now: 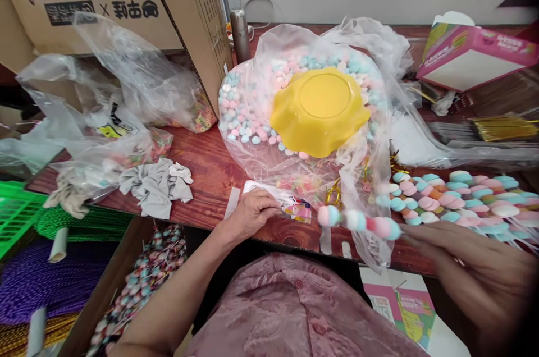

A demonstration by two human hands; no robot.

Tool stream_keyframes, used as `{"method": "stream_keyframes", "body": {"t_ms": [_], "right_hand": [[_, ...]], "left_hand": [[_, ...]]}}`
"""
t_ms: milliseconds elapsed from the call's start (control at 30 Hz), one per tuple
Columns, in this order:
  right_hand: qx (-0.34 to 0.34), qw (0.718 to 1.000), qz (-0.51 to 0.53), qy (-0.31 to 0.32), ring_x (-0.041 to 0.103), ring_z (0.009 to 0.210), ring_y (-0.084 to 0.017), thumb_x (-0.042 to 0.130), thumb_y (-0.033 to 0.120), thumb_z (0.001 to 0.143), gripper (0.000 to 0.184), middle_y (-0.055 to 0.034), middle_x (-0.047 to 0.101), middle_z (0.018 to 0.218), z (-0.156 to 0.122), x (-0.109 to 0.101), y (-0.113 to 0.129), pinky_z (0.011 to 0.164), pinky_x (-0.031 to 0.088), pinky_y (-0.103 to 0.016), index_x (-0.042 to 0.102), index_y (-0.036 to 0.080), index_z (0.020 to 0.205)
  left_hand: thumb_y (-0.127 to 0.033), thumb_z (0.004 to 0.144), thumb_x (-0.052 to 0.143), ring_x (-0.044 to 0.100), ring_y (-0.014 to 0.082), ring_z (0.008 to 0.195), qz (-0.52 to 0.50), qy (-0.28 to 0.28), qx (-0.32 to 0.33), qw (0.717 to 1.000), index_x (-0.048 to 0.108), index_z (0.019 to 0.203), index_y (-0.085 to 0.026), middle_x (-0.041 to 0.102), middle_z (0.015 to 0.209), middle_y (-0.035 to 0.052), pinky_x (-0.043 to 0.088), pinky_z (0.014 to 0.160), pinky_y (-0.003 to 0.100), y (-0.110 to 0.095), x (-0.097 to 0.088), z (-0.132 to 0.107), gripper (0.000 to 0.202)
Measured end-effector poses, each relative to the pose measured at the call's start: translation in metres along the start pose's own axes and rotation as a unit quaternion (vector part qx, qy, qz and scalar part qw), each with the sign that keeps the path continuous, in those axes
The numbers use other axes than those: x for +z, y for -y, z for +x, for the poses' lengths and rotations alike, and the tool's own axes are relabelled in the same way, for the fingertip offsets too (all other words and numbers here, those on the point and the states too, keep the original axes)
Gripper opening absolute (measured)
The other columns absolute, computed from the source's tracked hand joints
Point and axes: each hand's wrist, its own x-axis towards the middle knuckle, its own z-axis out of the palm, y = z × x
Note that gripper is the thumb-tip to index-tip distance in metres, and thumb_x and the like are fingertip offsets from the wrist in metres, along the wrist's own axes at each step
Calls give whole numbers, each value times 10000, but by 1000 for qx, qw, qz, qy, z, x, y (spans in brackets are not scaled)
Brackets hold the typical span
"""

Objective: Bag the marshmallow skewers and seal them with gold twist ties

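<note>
The left hand (pixel 251 212) is gripping a small packet (pixel 281 201) at the table (pixel 210 172) edge; the right hand (pixel 471 267) is holding a candy skewer (pixel 357 221) level, beside the skewer pile (pixel 458 200).

the brown cardboard box (pixel 113 9) at the table's far left corner bears upside-down black characters (unreadable) and an "x".

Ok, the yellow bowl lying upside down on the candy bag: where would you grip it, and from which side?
Probably the wavy rim of the yellow bowl, taken from above at its near edge. It sits base-up on the candy bag, so the flat base offers no hold, while the flared scallops give the fingers a lip.
</note>
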Motion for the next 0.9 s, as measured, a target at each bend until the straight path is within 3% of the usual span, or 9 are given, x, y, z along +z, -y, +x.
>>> {"method": "stream_keyframes", "body": {"t_ms": [100,200,300,467,667,733,900], "right_hand": [[-73,997,22,-8,712,773,-156,593,113,914,190,-38,742,884,23,27,19,727,542,-256,714,217,1017],[-125,992,-14,-5,705,781,-169,613,85,900,168,-52,738,870,28,42,16,735,531,-279,705,186,998],[-128,991,-27,-10,701,791,-182,601,73,894,234,-43,736,885,21,38,14,766,534,-304,700,222,1044],[-48,999,-13,-12,696,837,-235,626,87,881,454,-70,714,954,9,24,20,808,536,-372,631,297,1284],[-141,988,-50,-50,674,704,-209,659,2,817,693,-44,736,852,0,43,15,689,503,-326,529,291,1433],[-153,985,-71,-44,663,678,-200,669,-13,802,657,-42,734,817,-4,47,15,669,487,-319,563,251,1394],[-142,985,-92,-30,655,705,-171,642,39,847,302,-34,737,822,-18,51,16,678,463,-302,691,194,1102]], "left_hand": [[-256,895,684,654,144,745,-15,-13,-5,1000,777,843,-182,748,794,46,503,704,259,1,3,-2,130],[-279,892,691,657,146,736,-22,-24,-9,999,780,849,-178,749,788,51,506,704,262,2,5,-3,141],[-283,905,675,659,147,749,-21,-22,-22,999,779,846,-186,749,786,46,509,725,272,1,5,-3,154],[-300,899,684,652,143,733,-42,-26,-23,998,777,837,-176,745,773,48,506,715,269,1,5,-2,167],[-320,888,699,653,145,746,-40,-25,-33,998,777,832,-196,741,773,39,509,737,274,1,6,-4,157],[-316,884,704,653,145,750,-36,-26,-29,999,774,831,-195,742,773,37,508,740,273,1,6,-3,149],[-304,886,701,647,146,753,-20,-25,-12,999,760,818,-183,741,775,40,502,752,279,0,6,-4,151]]}}
